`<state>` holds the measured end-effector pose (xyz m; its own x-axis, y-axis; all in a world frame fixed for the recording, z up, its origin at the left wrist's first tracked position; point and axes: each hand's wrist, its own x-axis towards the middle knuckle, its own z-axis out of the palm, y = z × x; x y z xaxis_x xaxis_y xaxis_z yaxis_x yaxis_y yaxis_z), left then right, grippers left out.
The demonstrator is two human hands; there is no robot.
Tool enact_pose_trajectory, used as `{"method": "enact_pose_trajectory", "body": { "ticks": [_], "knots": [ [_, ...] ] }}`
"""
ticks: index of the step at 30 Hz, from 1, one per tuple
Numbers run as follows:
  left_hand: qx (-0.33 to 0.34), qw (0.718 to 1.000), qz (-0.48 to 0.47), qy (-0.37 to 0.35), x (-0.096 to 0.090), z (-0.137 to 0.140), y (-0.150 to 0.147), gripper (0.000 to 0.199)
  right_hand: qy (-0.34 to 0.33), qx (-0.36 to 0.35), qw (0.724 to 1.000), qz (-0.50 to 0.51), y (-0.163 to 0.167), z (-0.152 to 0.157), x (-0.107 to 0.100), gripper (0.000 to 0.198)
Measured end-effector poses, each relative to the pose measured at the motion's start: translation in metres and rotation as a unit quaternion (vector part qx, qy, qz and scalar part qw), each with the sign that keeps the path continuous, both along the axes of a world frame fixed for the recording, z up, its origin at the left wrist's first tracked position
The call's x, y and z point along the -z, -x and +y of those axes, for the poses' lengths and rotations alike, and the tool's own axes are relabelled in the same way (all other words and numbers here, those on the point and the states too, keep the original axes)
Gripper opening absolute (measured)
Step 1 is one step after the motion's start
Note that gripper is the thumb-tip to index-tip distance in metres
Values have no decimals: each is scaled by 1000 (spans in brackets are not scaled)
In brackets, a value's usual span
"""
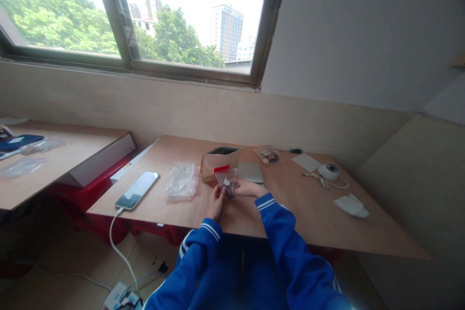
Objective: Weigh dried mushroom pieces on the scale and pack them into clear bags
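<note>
Between my two hands is a small clear zip bag (229, 178) with dark contents at its bottom. My left hand (217, 200) pinches its lower left part near the table's front edge. On the other side my right hand (247, 188) has its fingers closed at the bag's right edge. Right behind the bag stands an open brown paper pouch (214, 161), with a red strip (221, 168) in front of it. A flat silver-grey device (251, 172) lies just beyond my right hand, partly covered by it.
Left on the table (290, 203) are a pile of clear zip bags (181, 180) and a phone (138, 190) on a white cable. Toward the right lie a filled bag (268, 155), a white dome camera (329, 171) with its cord, and a crumpled tissue (351, 205).
</note>
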<state>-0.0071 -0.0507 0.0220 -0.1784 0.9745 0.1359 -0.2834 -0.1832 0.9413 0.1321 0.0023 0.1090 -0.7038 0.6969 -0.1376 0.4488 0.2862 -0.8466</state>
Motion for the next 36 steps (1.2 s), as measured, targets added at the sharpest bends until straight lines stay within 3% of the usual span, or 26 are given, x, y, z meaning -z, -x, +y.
{"method": "enact_pose_trajectory", "body": {
  "ticks": [6, 11, 16, 24, 29, 33, 36],
  "knots": [
    [-2, 999, 30, 13, -1, -1, 2, 38, 37, -17, 999, 25, 0, 1, 2, 25],
    [3, 1000, -4, 29, -2, -2, 3, 42, -5, -2, 999, 38, 4, -2, 0, 28],
    [33, 996, -72, 30, -3, -2, 0, 47, -2, 38, 995, 91, 1, -5, -7, 24],
    [17, 997, -63, 33, 0, -2, -1, 44, -52, 63, 993, 88, -9, -4, -15, 23],
    [-6, 997, -73, 36, 2, 0, -2, 45, -144, 94, 980, 97, -17, -5, -50, 33],
    [1, 997, -58, 42, 1, 0, -3, 41, -267, 169, 933, 174, -9, 1, -95, 40],
    [-2, 998, -47, 48, -1, -1, -2, 43, -329, 188, 903, 204, 5, 12, -112, 37]
  ]
}}
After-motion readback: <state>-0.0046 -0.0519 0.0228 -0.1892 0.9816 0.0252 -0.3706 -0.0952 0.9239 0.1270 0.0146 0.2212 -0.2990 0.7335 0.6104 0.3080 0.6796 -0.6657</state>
